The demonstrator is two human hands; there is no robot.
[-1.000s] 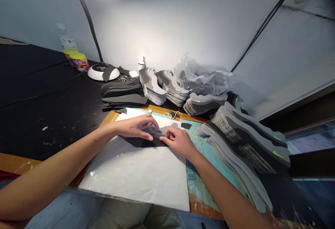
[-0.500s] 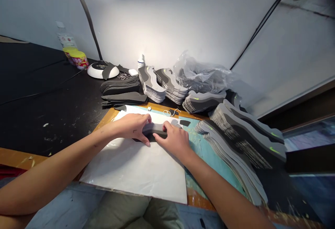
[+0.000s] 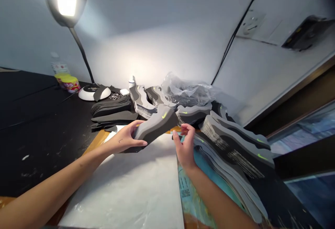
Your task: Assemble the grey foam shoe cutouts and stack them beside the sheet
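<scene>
My left hand (image 3: 128,139) grips a grey and black shoe upper piece (image 3: 154,126) at its near end, thumb in front. The piece is tilted up above the white sheet (image 3: 125,187), a small yellow-green swoosh near its raised far end. To the right of it, my right hand (image 3: 185,143) is raised with thumb and fingers bent and apart, touching nothing that I can see. Just beyond that hand, a fanned stack of similar grey pieces (image 3: 222,162) lies along the right side.
More stacked shoe pieces (image 3: 141,100) stand along the back, beside crumpled clear plastic (image 3: 188,91). Black pieces (image 3: 112,107) are piled at the left. A lit lamp (image 3: 65,2) rises from a white base (image 3: 86,93). Yellow-lidded tubs (image 3: 70,83) and a white bottle (image 3: 131,81) stand near the wall.
The shoe piece has been lifted off the white sheet and tilted up in my left hand. My right hand has let go and moved right. The camera view has tipped upward.
</scene>
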